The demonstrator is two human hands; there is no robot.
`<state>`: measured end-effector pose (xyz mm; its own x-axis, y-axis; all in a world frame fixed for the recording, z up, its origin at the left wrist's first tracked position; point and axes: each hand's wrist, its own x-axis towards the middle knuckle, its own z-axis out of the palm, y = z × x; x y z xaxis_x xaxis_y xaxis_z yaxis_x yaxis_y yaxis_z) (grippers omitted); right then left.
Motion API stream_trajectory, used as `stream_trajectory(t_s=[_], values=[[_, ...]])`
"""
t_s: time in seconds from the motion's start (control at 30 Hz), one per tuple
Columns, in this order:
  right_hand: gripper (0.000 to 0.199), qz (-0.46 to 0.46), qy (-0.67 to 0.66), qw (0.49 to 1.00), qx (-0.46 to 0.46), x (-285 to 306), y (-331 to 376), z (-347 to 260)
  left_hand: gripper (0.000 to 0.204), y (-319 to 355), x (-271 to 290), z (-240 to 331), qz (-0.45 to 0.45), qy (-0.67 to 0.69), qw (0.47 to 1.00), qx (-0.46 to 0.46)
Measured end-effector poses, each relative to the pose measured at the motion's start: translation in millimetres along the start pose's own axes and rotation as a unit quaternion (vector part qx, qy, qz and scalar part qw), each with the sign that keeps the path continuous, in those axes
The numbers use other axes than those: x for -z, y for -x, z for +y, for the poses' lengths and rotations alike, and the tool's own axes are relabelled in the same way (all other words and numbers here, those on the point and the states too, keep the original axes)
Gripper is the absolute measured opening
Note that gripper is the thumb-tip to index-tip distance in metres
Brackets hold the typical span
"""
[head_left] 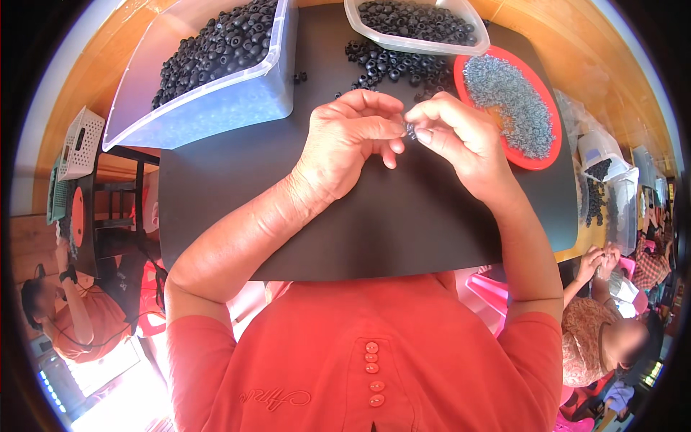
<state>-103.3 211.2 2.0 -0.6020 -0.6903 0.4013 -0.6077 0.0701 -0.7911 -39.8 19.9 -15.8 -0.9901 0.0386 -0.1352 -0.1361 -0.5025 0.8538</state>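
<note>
both hands, left [338,140] and right [466,142], pinch one small dark piece [411,131] above the black table [360,230].

Under left hand [345,137] and right hand [464,140]: tabletop [345,237], smooth, matt. Left of left hand: bin [216,119], translucent plastic, smooth, slight sheen; black parts [223,50] in it satin, rubber or plastic, can't tell which. Beyond right hand: tub [414,43], see-through plastic, smooth. Right of right hand: red dish [534,164], smooth plastic; small pieces [515,101] in it look clear and shiny. Held piece [411,130] at fingertips: some shine, too small to call material. Nearer body than hands: shirt [309,338], matt cloth, glossy buttons [371,358]
</note>
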Motion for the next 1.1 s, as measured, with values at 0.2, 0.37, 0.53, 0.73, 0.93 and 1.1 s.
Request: stream_trajectory(t_s=[0.2,0.37,0.53,0.73,0.93,1.1], values=[[0.012,0.007,-0.058,0.998,-0.029,-7.8,1.3,-1.0,0.026,1.6,-4.4,0.9,0.023,0.025,0.999,0.011],[0.011,0.001,-0.021,1.0,0.008,-4.6,0.5,6.5,0.025,3.6,-2.8,1.9,0.011,-0.019,1.0,0.005],[0.011,0.005,-0.101,0.992,-0.082,-4.8,0.8,0.2,0.028,7.4,-7.6,-0.5,0.022,-0.083,0.995,-0.046],[0.011,0.017,-0.192,0.973,-0.126,-4.5,1.7,0.3,0.031,10.9,-9.0,-10.8,-0.021,-0.177,0.967,-0.184],[0.012,0.053,-0.16,0.981,-0.1,-7.0,0.7,2.1,0.028,9.3,-9.7,-6.3,-0.004,-0.18,0.975,-0.132],[0.017,0.051,-0.109,0.989,-0.083,-6.5,1.4,0.5,0.019,6.2,-10.1,-0.5,0.029,-0.18,0.981,-0.059]])
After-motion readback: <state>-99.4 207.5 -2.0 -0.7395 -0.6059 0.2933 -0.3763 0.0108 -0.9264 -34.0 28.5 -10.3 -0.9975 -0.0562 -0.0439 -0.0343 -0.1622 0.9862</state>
